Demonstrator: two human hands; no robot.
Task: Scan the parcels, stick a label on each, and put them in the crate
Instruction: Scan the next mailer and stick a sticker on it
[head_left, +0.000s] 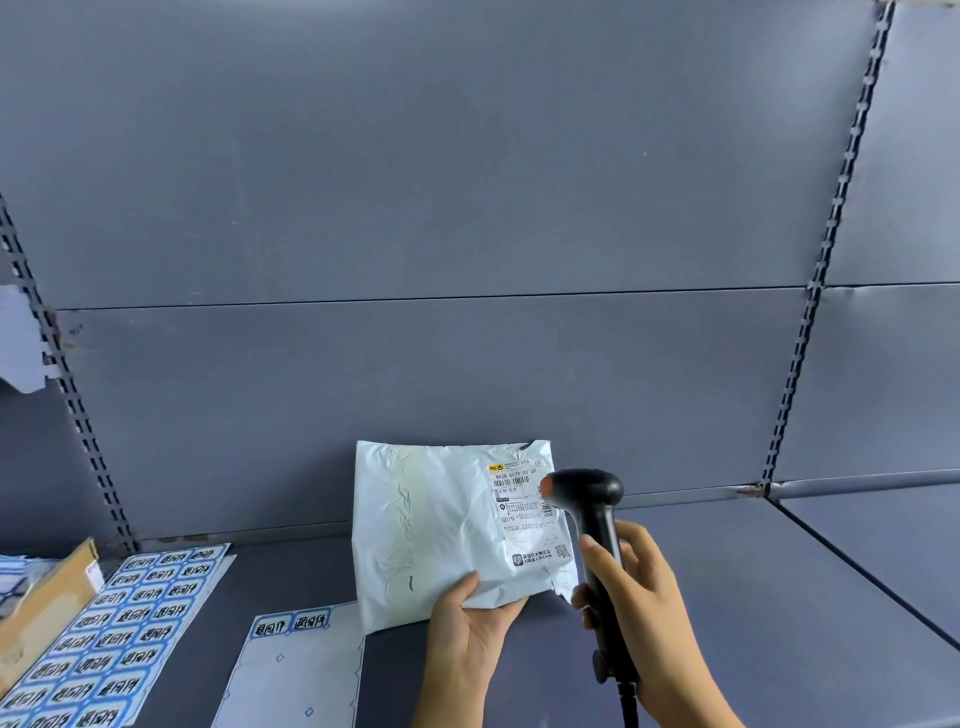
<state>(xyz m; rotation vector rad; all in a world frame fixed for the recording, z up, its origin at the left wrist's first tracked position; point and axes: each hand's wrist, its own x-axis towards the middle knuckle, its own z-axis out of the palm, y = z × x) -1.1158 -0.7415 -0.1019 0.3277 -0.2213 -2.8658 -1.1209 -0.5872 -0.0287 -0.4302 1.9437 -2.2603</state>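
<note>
Gripped the white plastic parcel (441, 525) at its lower edge with the left hand (470, 631), thumb pressed on the front face, the other fingers hidden behind. Held it upright over the grey shelf (727, 597), close before the grey back panel (415, 208), printed side toward the camera; could not tell whether its bottom corner touched the shelf. Showed a shipping label (524, 512) on its upper right part, with a barcode and small print. Wrapped the right hand (639, 618) round the handle of a black scanner (589, 512), fingers curled about the grip, cable trailing from the base toward the bottom of the view. Aimed the scanner's head leftward, its orange window over the label's right edge as seen from the head camera; could not tell whether touching. Saw, flat on the shelf to the left, a full sheet of stickers (119, 623), blue-bordered with black characters, and beside it, just below the parcel's lower left corner, a nearly stripped sheet (296, 670) bearing only two stickers at its top. Noted a cardboard box (47, 597) at the far left, next to the full sheet, and slotted metal uprights (810, 312) running up the back panel on either side.
</note>
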